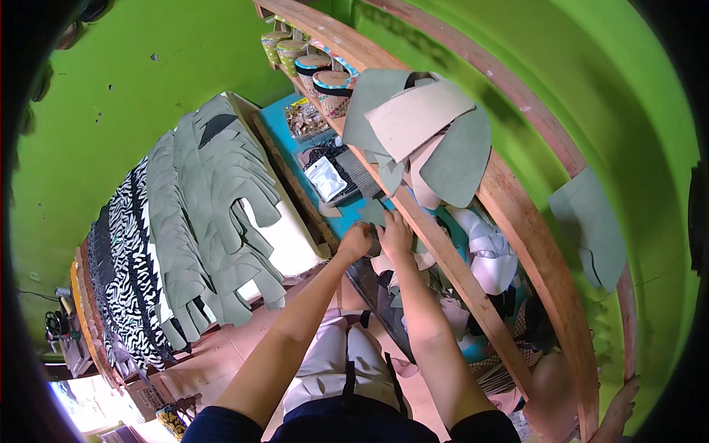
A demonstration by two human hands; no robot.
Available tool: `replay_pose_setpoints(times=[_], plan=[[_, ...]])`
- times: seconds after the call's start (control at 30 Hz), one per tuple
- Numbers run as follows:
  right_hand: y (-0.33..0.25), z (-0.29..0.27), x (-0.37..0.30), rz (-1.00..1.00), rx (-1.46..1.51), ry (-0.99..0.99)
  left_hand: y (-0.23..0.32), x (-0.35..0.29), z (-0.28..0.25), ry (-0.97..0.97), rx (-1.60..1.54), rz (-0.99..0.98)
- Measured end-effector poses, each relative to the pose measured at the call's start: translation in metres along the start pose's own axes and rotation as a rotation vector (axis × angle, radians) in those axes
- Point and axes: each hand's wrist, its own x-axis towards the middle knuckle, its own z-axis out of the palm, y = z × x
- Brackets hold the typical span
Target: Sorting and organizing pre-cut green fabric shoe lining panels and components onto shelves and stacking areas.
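Note:
Both my hands are close together over the turquoise tabletop [347, 220], at the middle of the view. My left hand [356, 241] is closed, its fingers curled in; what it may hold is hidden. Just to its right, my right hand [395, 235] has bent fingers drawn together beside a small grey-green cut piece [371, 212]. Whether that piece is gripped or only lies beneath the fingertips is not clear. Pale and grey-green scraps [425, 258] lie below the right hand, beside the wooden rail.
Rows of overlapping grey-green pieces [214, 199] and zebra-print pieces [134, 258] spread at left. Wooden rails [443, 244] cross at right, bearing large cut sheets [421, 118] and patterned shoes [332, 83]. A tray [340, 173] holds a white packet. Another person's hand [619, 410] is at lower right.

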Motion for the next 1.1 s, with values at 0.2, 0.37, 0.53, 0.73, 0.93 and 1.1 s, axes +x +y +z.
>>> replay_pose_setpoints(times=[0.2,0.37,0.53,0.73,0.93,1.1], plan=[[0.026,0.012,0.004,0.060,0.078,-0.211,0.009,0.011,0.010,0.021,-0.047,0.036],[-0.003,-0.007,0.006,0.288,0.327,-0.058,0.015,0.005,0.008,0.104,-0.259,-0.018],[-0.052,-0.036,0.005,0.363,0.734,-0.208,0.017,-0.005,-0.007,0.226,-0.434,-0.152],[-0.069,-0.058,0.019,0.214,0.604,-0.132,0.034,-0.041,-0.078,0.083,-0.408,-0.129],[-0.105,-0.049,0.045,0.239,0.839,-0.470,0.001,-0.061,-0.130,0.157,-0.507,-0.064],[-0.152,-0.037,0.065,0.134,0.819,-0.457,-0.030,-0.078,-0.193,0.200,-0.367,-0.173]])
